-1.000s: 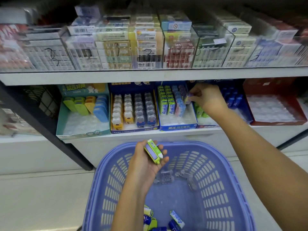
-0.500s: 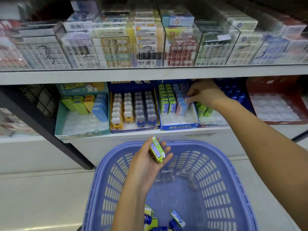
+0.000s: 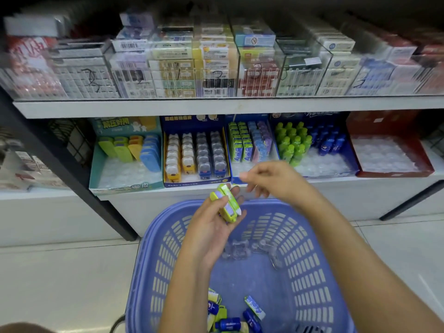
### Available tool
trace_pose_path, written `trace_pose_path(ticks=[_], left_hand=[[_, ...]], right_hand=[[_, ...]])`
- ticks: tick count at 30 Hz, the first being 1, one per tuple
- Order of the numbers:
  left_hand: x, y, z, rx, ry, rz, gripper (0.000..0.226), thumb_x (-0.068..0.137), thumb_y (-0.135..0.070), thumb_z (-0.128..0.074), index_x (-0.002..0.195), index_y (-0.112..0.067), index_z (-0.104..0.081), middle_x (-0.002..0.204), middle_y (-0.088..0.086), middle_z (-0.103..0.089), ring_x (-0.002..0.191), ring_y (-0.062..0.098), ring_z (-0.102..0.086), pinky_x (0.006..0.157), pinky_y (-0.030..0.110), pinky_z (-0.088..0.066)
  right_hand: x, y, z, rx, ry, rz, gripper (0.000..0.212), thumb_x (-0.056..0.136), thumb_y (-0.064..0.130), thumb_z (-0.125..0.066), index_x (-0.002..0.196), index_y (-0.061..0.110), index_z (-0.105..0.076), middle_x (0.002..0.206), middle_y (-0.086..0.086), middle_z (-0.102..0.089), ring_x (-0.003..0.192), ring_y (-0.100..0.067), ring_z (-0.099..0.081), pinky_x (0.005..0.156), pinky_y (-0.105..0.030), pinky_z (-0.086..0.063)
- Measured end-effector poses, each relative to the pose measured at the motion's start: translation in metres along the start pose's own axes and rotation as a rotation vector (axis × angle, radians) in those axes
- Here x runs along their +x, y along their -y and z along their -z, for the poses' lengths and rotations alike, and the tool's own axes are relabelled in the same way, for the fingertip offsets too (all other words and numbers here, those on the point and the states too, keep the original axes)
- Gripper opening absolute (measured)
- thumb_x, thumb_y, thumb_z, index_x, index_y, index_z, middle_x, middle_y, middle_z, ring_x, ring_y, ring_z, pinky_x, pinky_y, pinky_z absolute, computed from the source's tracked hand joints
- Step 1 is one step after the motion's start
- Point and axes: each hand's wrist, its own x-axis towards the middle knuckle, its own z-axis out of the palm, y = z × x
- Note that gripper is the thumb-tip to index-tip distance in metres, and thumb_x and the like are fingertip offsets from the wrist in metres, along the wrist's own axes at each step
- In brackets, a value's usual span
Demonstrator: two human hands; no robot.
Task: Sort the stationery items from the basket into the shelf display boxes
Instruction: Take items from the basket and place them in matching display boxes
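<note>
Lime-green packs: two or three of them, as far as I can tell, stacked on my left hand above the far rim of the basket.

Grip, left: palm up, fingers straight under the stack, thumb pressed over its near edge. It holds, but only lightly.

Grip, right: my right hand is empty, with its fingers loosely curled. It sits just beyond the basket's far rim, close to the top of the stack but not touching it.

Step in hand, as I judge it: take one pack off the stack and slot it into the blue display box, which stands on the shelf beyond the basket.

Notes for doing it well:
- Pinch the top pack by its long sides, so the ones beneath do not slide off my palm.
- Keep the left palm level over the basket; a dropped pack then lands inside it.
- Match the green row, label forward, upright in the next free slot.

Pose: both forearms reach forward over the basket, the right one crossing in from the basket's right side.

Left in the basket: clear blister pieces, blue bottles and more packs. The sorting looks far from finished.
</note>
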Motion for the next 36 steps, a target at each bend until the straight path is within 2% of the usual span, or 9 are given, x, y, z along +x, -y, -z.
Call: trace_pose_path(ticks=[5,8,12,16,19,22,27,33,36], left_hand=[[-0.01,0.001,-0.007,0.358,-0.069,-0.156,0.033,0.09,0.004,-0.053,0.12,-0.008,-0.06,0.099,0.011,-0.068,0.091,0.02,-0.062,0.09,0.036,-0.049],[-0.014,-0.003,-0.007,0.335,-0.085,-0.152,0.035,0.089,0.003,-0.056,0.119,-0.014,-0.062,0.101,0.007,-0.068,0.089,0.018,-0.062,0.084,0.031,-0.05],[-0.013,-0.005,0.0,0.207,-0.157,-0.102,0.02,0.09,-0.002,-0.058,0.108,-0.007,-0.064,0.102,0.009,-0.072,0.09,0.022,-0.07,0.075,0.03,-0.059],[-0.013,-0.008,0.007,0.161,-0.228,-0.079,0.013,0.089,-0.01,-0.061,0.102,-0.01,-0.065,0.076,0.001,-0.068,0.06,0.009,-0.062,0.056,0.02,-0.053],[-0.011,-0.009,0.01,0.184,-0.227,-0.08,0.007,0.088,-0.018,-0.063,0.093,-0.013,-0.065,0.066,-0.005,-0.063,0.052,0.005,-0.053,0.047,0.017,-0.047],[-0.007,-0.011,0.012,0.162,-0.229,-0.076,0.01,0.088,-0.019,-0.063,0.096,-0.013,-0.066,0.066,-0.005,-0.062,0.052,0.006,-0.051,0.046,0.017,-0.045],[-0.001,-0.01,0.015,0.153,-0.244,-0.074,0.008,0.089,-0.017,-0.062,0.094,-0.013,-0.067,0.07,-0.002,-0.065,0.055,0.007,-0.055,0.051,0.018,-0.049],[0.003,-0.009,0.017,0.163,-0.278,-0.081,0.007,0.09,-0.014,-0.061,0.094,-0.011,-0.066,0.076,0.0,-0.066,0.06,0.007,-0.058,0.053,0.019,-0.049],[0.005,-0.01,0.017,0.145,-0.296,-0.076,0.008,0.092,-0.011,-0.058,0.097,-0.011,-0.064,0.079,0.003,-0.068,0.061,0.009,-0.059,0.052,0.021,-0.049]], right_hand=[[-0.019,-0.005,-0.036,0.23,0.103,-0.018,0.016,0.081,0.024,-0.07,0.073,0.012,-0.064,0.057,0.001,-0.063,0.049,-0.006,-0.056,0.05,-0.015,-0.042],[-0.02,-0.011,-0.031,0.364,0.06,-0.006,0.015,0.086,0.018,-0.065,0.072,0.014,-0.066,0.057,0.002,-0.063,0.052,-0.006,-0.057,0.053,-0.015,-0.046],[-0.011,-0.012,-0.019,0.424,-0.029,0.065,0.01,0.088,0.006,-0.062,0.096,0.01,-0.066,0.067,-0.005,-0.069,0.058,-0.013,-0.066,0.059,-0.02,-0.054],[0.011,-0.006,0.001,0.24,-0.189,0.15,0.02,0.085,-0.003,-0.062,0.09,0.016,-0.064,0.085,-0.009,-0.056,0.062,-0.017,-0.069,0.068,-0.025,-0.058],[0.033,0.002,0.015,-0.065,-0.289,0.207,0.017,0.084,0.002,-0.066,0.094,0.016,-0.064,0.081,-0.01,-0.06,0.064,-0.02,-0.067,0.068,-0.025,-0.059],[0.05,0.011,0.023,-0.294,-0.287,0.258,0.016,0.083,0.013,-0.07,0.096,0.006,-0.065,0.067,-0.013,-0.066,0.056,-0.019,-0.067,0.06,-0.024,-0.057],[0.08,0.021,0.015,-0.473,-0.208,0.038,0.031,0.082,0.03,-0.072,0.092,0.005,-0.056,0.075,-0.018,-0.069,0.064,-0.028,-0.068,0.072,-0.041,-0.058],[0.095,0.017,0.001,-0.39,-0.329,-0.096,0.042,0.083,0.038,-0.069,0.09,-0.004,-0.067,0.069,-0.016,-0.069,0.055,-0.021,-0.064,0.072,-0.035,-0.059],[0.097,0.015,-0.007,-0.45,-0.336,-0.122,0.049,0.084,0.041,-0.067,0.087,-0.009,-0.07,0.076,-0.021,-0.072,0.07,-0.029,-0.07,0.077,-0.039,-0.058]])
